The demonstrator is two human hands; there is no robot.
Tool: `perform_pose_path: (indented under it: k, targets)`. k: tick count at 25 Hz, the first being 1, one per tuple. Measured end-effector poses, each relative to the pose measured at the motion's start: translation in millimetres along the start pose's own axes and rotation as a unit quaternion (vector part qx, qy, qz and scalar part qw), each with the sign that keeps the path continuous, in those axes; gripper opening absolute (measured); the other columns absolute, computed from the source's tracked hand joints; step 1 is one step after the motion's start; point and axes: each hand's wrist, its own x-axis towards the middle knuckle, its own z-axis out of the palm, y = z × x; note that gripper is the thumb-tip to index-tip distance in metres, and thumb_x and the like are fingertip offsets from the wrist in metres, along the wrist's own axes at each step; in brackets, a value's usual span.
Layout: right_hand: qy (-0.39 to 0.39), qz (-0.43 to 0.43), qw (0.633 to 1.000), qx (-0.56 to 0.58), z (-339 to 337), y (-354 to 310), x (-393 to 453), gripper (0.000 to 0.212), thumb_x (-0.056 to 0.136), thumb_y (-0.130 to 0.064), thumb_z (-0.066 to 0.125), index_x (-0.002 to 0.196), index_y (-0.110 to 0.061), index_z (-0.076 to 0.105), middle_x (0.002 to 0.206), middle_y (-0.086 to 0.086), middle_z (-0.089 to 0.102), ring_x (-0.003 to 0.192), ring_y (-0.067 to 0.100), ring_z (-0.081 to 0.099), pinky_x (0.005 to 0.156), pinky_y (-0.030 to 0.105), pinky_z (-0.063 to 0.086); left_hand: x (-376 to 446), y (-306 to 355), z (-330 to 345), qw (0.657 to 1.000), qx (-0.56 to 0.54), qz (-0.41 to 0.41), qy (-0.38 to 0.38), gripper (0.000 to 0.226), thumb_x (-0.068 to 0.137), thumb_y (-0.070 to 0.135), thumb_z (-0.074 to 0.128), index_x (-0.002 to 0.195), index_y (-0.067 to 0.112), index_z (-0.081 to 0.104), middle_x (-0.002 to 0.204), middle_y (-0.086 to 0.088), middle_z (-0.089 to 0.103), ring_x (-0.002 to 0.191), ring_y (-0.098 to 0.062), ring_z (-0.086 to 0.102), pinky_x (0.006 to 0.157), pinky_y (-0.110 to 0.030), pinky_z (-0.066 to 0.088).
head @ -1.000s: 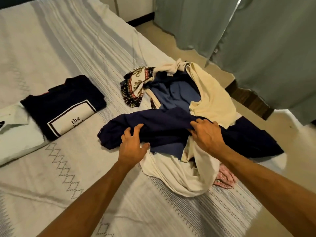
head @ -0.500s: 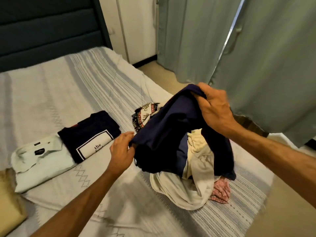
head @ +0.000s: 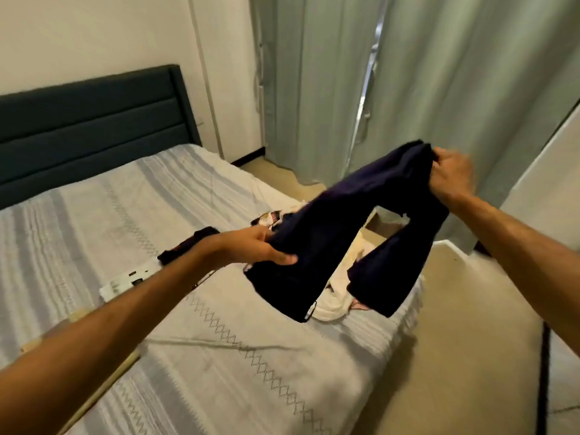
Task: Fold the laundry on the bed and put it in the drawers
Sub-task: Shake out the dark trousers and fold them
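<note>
My left hand [head: 254,248] grips one end of the navy garment [head: 345,233] and my right hand [head: 452,177] pinches the other, holding it in the air above the unfolded pile [head: 335,290] on the bed [head: 219,340].

A bedroom in a home, no question; a bed [head: 219,324] fills most of the view, spread with a pale cover striped in grey and stitched with diamond rows; a dark padded headboard [head: 91,120] stands at its far edge against a plain cream wall [head: 94,39]; long grey-green curtains [head: 439,89] hang to the floor along the right side, a thin line of daylight showing in the gap between them; a beige floor [head: 470,356] runs beside the bed's right edge; loose clothes [head: 335,296] lie heaped near the bed's right edge, folded ones [head: 185,246] further left.
</note>
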Motion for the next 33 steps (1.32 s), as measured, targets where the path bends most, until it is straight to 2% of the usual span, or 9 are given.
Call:
perform_pose_path:
  k: [3, 7, 9, 13, 18, 21, 24, 28, 33]
  targets:
    - [-0.104, 0.132, 0.972, -0.167, -96, 31, -49, 0.050, 0.090, -0.039, 0.062, 0.126, -0.004, 0.064, 0.129, 0.029, 0.064, 0.115, 0.045, 0.063, 0.092, 0.047, 0.052, -9, 67, 48, 0.992, -0.121, 0.043, 0.011, 0.029, 0.102, 0.039, 0.063, 0.115, 0.014, 0.067, 0.100, -0.010, 0.077, 0.080, -0.024, 0.077, 0.062, -0.035, 0.062]
    - [-0.295, 0.120, 0.917, 0.239, -176, 13, -174, 0.054, 0.094, -0.058, 0.063, 0.130, -0.018, 0.062, 0.124, 0.008, 0.073, 0.103, 0.025, 0.072, 0.085, 0.041, 0.055, 7, 165, 124, 0.971, -0.222, 0.075, 0.048, 0.026, 0.103, 0.020, 0.058, 0.079, 0.010, 0.058, 0.050, -0.004, 0.050, 0.034, -0.011, 0.044, 0.033, -0.017, 0.031]
    - [-0.370, 0.068, 0.893, 0.246, -178, 3, -229, 0.061, 0.090, -0.050, 0.071, 0.143, -0.029, 0.051, 0.127, -0.005, 0.069, 0.113, 0.012, 0.068, 0.094, 0.036, 0.056, 27, 195, 173, 0.969, -0.242, 0.048, 0.013, 0.024, 0.096, 0.020, 0.055, 0.073, 0.012, 0.054, 0.051, -0.003, 0.046, 0.038, -0.013, 0.043, 0.038, -0.021, 0.033]
    - [-0.248, 0.017, 0.959, 0.135, -198, 70, -260, 0.032, 0.095, -0.030, 0.074, 0.125, -0.020, 0.069, 0.107, -0.003, 0.075, 0.098, 0.017, 0.070, 0.094, 0.038, 0.055, 49, 227, 249, 0.973, -0.225, 0.030, -0.040, 0.037, 0.086, 0.045, 0.070, 0.067, 0.018, 0.053, 0.055, -0.001, 0.044, 0.041, -0.014, 0.037, 0.040, -0.023, 0.028]
    - [-0.145, 0.152, 0.938, 0.276, -282, 115, -263, 0.092, 0.075, -0.082, 0.068, 0.094, 0.008, 0.071, 0.064, 0.004, 0.065, 0.058, 0.018, 0.060, 0.055, 0.027, 0.046, 26, 277, 277, 0.973, -0.097, 0.134, -0.159, 0.029, 0.082, 0.050, 0.084, 0.085, 0.023, 0.073, 0.065, 0.003, 0.051, 0.052, -0.008, 0.043, 0.049, -0.020, 0.037]
    - [-0.089, 0.188, 0.894, 0.398, -322, 113, -235, 0.075, 0.091, -0.072, 0.055, 0.112, -0.003, 0.074, 0.098, 0.015, 0.079, 0.092, 0.029, 0.076, 0.083, 0.038, 0.061, 16, 310, 294, 0.956, -0.081, 0.144, -0.243, 0.063, 0.080, 0.060, 0.079, 0.133, 0.031, 0.058, 0.126, -0.003, 0.067, 0.111, -0.023, 0.071, 0.093, -0.054, 0.059]
    - [-0.134, 0.155, 0.884, 0.420, -358, 107, -210, 0.064, 0.092, -0.056, 0.069, 0.120, 0.003, 0.071, 0.110, 0.022, 0.074, 0.101, 0.037, 0.071, 0.092, 0.042, 0.059, 4, 339, 321, 0.938, -0.050, 0.226, -0.258, 0.071, 0.088, 0.028, 0.081, 0.146, 0.034, 0.041, 0.132, -0.007, 0.067, 0.116, -0.029, 0.070, 0.092, -0.055, 0.060]
    - [-0.231, 0.109, 0.920, 0.296, -442, 136, -192, 0.034, 0.090, -0.014, 0.076, 0.115, 0.008, 0.070, 0.109, 0.025, 0.072, 0.092, 0.035, 0.072, 0.083, 0.038, 0.062, 26, 348, 295, 0.955, -0.018, 0.288, -0.076, 0.027, 0.098, -0.009, 0.052, 0.123, -0.004, 0.060, 0.117, -0.026, 0.070, 0.094, -0.031, 0.076, 0.077, -0.039, 0.065]
    - [-0.120, 0.077, 0.955, -0.260, -507, 211, -173, 0.030, 0.084, 0.002, 0.064, 0.099, -0.019, 0.080, 0.097, 0.011, 0.075, 0.095, 0.031, 0.069, 0.072, 0.031, 0.053, 57, 329, 249, 0.942, 0.159, 0.275, 0.107, 0.023, 0.093, -0.003, 0.047, 0.094, 0.000, 0.070, 0.094, -0.029, 0.073, 0.066, -0.029, 0.076, 0.069, -0.043, 0.065]
